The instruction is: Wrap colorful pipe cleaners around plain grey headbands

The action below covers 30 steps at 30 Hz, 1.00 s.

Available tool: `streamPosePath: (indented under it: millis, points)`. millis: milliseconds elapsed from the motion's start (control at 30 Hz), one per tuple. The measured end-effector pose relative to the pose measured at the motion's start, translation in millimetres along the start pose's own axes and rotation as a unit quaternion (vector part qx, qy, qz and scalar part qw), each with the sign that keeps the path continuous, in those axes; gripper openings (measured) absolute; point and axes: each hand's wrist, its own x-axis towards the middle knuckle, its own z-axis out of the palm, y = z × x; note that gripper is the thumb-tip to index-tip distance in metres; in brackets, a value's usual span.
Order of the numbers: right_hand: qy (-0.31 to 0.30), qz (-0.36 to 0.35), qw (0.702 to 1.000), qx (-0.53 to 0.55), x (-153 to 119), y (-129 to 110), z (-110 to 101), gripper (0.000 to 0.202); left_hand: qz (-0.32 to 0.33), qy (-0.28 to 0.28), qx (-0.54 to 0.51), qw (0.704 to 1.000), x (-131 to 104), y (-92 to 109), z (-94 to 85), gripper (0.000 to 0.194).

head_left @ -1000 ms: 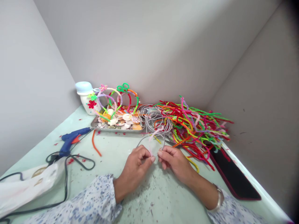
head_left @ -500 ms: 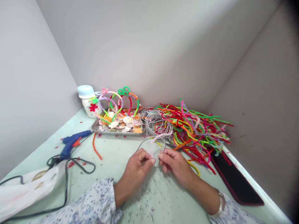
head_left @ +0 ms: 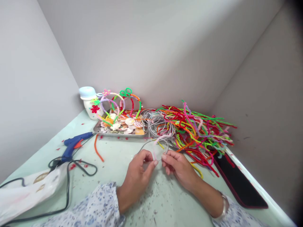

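Observation:
A thin grey wire hoop [head_left: 168,145] arches up between my two hands, over the table. Pale pink pipe cleaner [head_left: 155,148] rises from my left fingertips and bends to the right near the hoop's top. My left hand [head_left: 138,175] is closed, thumb and forefinger pinched at the hoop's lower end, where the pink pipe cleaner meets it. Close beside it, my right hand [head_left: 180,168] pinches the hoop's wire between thumb and fingers. The exact contact under the fingertips is too small to make out.
Behind the hands lie coiled grey wires [head_left: 157,121] and a metal tray [head_left: 118,134] of shells. Decorated headbands [head_left: 139,104] stand in it. Pipe cleaners [head_left: 196,126] heap at right, near a black tray [head_left: 243,186]. A blue glue gun [head_left: 71,146], its cord, and a white jar [head_left: 88,102] are left.
My left thumb and forefinger have parted slightly from one another at the base, with the tips still together. Both hands stay in nearly the same place.

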Motion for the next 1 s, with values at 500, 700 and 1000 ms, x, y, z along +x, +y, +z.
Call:
streamPosePath:
  millis: [500,700,1000]
  points:
    - [0.015,0.014,0.999,0.044,-3.3,-2.6,5.4,0.032,0.149,0.027,0.064,0.986,3.7,-4.3,-3.6,0.012]
    - [0.023,0.012,0.999,0.044,-2.7,-3.1,5.0,0.033,0.161,0.025,0.068,0.984,4.5,-4.8,-4.7,0.012]
    - [0.022,0.020,0.997,0.068,-2.4,-3.3,6.3,0.032,0.165,0.049,0.049,0.984,4.4,-9.8,-3.4,0.013]
